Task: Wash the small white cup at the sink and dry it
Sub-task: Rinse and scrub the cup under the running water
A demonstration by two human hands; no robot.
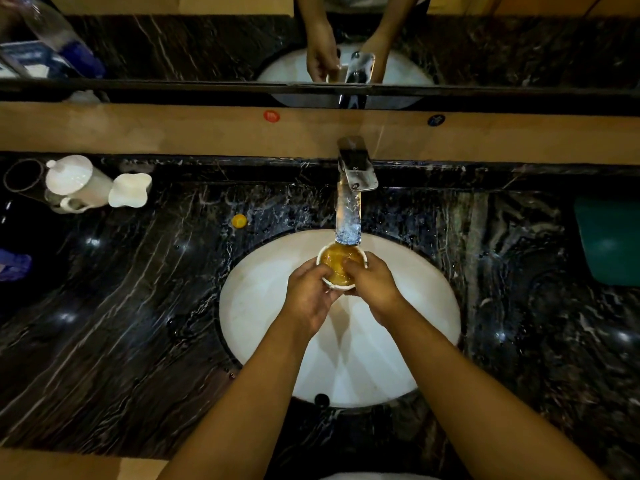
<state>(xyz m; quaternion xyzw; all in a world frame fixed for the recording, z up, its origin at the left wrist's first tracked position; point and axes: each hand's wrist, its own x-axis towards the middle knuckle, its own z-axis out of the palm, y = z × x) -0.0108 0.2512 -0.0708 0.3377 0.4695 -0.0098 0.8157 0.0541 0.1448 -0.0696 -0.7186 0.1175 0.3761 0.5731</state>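
Note:
The small white cup [336,263] is held over the oval white sink [263,299], just under the spout of the chrome tap [349,206]. Amber-coloured liquid fills the cup. My left hand [308,297] grips the cup's left side and rim. My right hand [372,284] holds its right side, with fingertips dipping inside over the rim. The cup's lower body is hidden behind both hands.
Dark marble counter [138,306] surrounds the sink. A white teapot [74,181] and a white jug [130,190] stand at the back left, a small yellow object [239,221] lies left of the tap, a teal container [609,240] sits at the right, and a mirror [173,46] runs behind.

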